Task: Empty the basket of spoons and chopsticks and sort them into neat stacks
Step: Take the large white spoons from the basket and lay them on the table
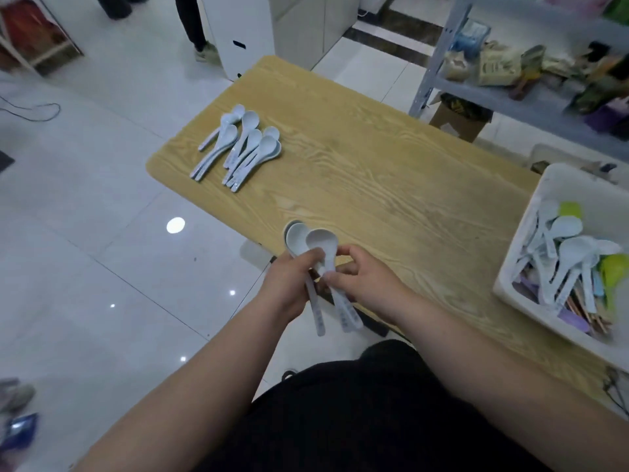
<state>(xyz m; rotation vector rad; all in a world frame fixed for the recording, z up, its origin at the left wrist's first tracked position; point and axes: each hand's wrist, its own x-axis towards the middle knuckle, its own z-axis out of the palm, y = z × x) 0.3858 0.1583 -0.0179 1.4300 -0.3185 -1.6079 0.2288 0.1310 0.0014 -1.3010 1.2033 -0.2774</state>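
Head view: both hands meet over the near-left edge of the wooden table point(374, 165), working one bunch of pale grey spoons point(320, 241). Left hand point(289, 281) has its fingers curled round the handles just under the bowls, a firm grip. Right hand point(364, 284) pinches the front spoon's neck between thumb and fingertips, the other fingers loosely bent. Bowls point up and away from the person, and the handle ends stick out below the hands, past the table edge. How many spoons are in the bunch is unclear - at least three bowls show. Sorted pile of spoons point(245, 144) lies at the far-left corner of the table, in rough rows with bowls away and handles toward the person, well apart from the hands. White basket point(520, 247) sits at the right edge of the table, partly cut off by the frame - inside it are more pale spoons point(571, 253), a few green spoons point(612, 264) and brown chopsticks point(585, 311) in a jumble. Behind the table stands a metal shelf point(510, 90) full of clutter, with a cardboard box point(456, 120) on the floor beneath it.
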